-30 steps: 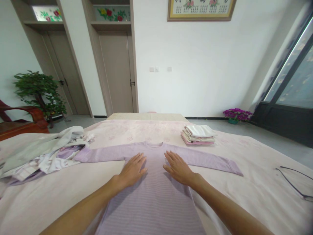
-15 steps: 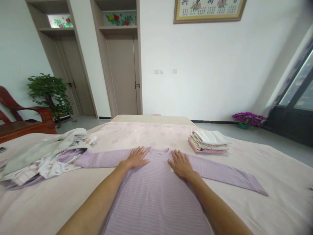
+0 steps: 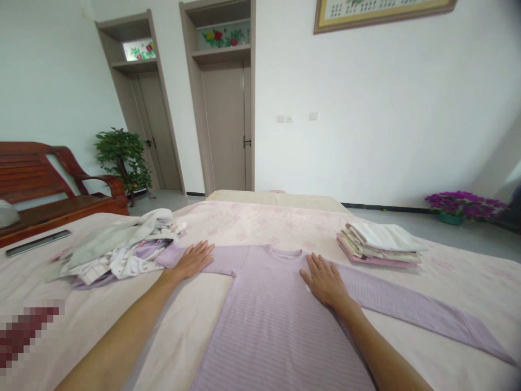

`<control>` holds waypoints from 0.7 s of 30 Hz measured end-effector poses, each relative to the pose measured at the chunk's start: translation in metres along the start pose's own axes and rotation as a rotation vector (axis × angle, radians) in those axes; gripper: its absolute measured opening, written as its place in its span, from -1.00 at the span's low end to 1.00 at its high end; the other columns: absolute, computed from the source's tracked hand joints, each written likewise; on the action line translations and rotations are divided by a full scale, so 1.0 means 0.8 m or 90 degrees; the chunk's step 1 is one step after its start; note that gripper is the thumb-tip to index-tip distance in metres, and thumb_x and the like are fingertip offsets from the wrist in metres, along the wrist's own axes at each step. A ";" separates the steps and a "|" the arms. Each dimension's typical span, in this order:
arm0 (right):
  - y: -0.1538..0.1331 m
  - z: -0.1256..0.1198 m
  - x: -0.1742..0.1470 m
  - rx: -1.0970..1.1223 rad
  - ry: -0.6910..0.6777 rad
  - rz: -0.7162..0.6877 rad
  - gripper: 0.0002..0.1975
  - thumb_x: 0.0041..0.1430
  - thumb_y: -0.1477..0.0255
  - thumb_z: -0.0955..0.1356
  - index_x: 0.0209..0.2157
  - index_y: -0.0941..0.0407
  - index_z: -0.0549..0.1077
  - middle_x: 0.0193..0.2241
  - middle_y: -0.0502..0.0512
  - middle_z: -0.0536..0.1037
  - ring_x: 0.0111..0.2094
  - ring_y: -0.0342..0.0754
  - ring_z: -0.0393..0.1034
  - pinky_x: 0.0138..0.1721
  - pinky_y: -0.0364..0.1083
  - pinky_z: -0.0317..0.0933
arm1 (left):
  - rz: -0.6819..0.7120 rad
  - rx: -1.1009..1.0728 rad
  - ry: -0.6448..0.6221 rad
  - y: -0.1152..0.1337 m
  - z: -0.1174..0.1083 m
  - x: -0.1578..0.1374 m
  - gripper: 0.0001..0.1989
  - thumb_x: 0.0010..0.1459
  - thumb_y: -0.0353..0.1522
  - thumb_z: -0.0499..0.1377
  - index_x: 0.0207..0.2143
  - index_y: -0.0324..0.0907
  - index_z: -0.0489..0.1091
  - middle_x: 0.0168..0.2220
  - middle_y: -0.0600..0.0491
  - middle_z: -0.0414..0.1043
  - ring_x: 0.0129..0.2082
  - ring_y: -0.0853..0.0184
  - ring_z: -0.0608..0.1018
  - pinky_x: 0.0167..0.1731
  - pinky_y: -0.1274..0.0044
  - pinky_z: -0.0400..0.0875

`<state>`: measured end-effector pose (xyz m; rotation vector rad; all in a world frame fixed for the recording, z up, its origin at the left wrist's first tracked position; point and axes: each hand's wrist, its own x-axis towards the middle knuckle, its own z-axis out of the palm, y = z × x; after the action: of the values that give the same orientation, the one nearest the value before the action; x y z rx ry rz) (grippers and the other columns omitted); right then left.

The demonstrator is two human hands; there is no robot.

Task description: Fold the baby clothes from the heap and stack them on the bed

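A lavender striped long-sleeved shirt (image 3: 264,320) lies spread out on the pale pink floral cloth (image 3: 260,217), its neckline at the far end and its sleeves stretched to both sides. My left hand (image 3: 194,259) rests flat on the left sleeve, fingers extended. Near the right shoulder, just beside the neckline, my right hand (image 3: 325,279) presses flat on the shirt with its fingers apart. The left cuff reaches a loose heap of clothes (image 3: 122,252) in grey, white and purple.
A stack of folded clothes (image 3: 380,244) sits beyond the right sleeve. A dark, flat, long object (image 3: 38,243) lies at the left edge of the cloth. Farther off stand a wooden bench (image 3: 61,184), a green plant (image 3: 122,157) and purple flowers (image 3: 464,206).
My left hand has slid left from the shirt's shoulder onto the sleeve. My right hand stays at the right shoulder. The view has turned to the left.
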<state>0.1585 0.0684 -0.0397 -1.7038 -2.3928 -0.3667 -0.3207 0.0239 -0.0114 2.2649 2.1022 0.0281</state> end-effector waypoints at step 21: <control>-0.007 -0.023 -0.002 0.049 -0.081 0.034 -0.27 0.32 0.04 0.02 0.34 0.23 0.00 0.35 0.25 -0.04 0.36 0.18 -0.21 0.28 0.24 -0.31 | -0.138 0.067 0.025 0.053 -0.023 0.022 -0.46 0.26 -0.15 -0.07 0.19 -0.22 0.24 0.25 -0.27 0.17 0.30 -0.08 0.10 0.21 0.07 -0.21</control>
<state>0.1538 0.0594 -0.0232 -1.8027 -2.4085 -0.1607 -0.2783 0.0388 0.0089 2.0905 2.4126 -0.0488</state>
